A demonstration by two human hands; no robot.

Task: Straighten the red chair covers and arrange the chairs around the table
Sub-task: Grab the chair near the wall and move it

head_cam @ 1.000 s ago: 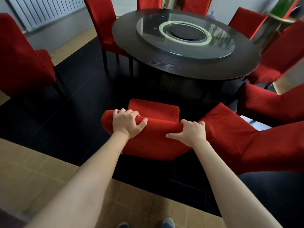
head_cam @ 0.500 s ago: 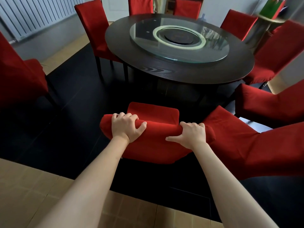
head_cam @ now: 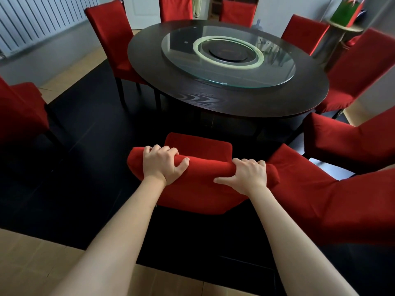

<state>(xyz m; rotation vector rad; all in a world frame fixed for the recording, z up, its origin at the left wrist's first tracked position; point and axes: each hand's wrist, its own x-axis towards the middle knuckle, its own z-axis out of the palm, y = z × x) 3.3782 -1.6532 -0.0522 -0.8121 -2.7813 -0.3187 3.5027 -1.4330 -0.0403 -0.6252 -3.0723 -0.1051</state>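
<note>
Head view: chair (head_cam: 198,146) facing table (head_cam: 213,103)

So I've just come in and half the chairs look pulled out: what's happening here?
A person stands behind one red chair, left hand and right hand both gripping the top of its covered back. Its seat faces the round table but sits apart from the edge. Other red chairs ring the table; the nearest one on the right stands askew.

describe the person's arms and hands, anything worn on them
Both forearms are bare as far as the frame shows, with no sleeves in view. The left hand and right hand wear no gloves, and no watch, bracelet or ring is visible. Nails look short and unpainted.
</note>
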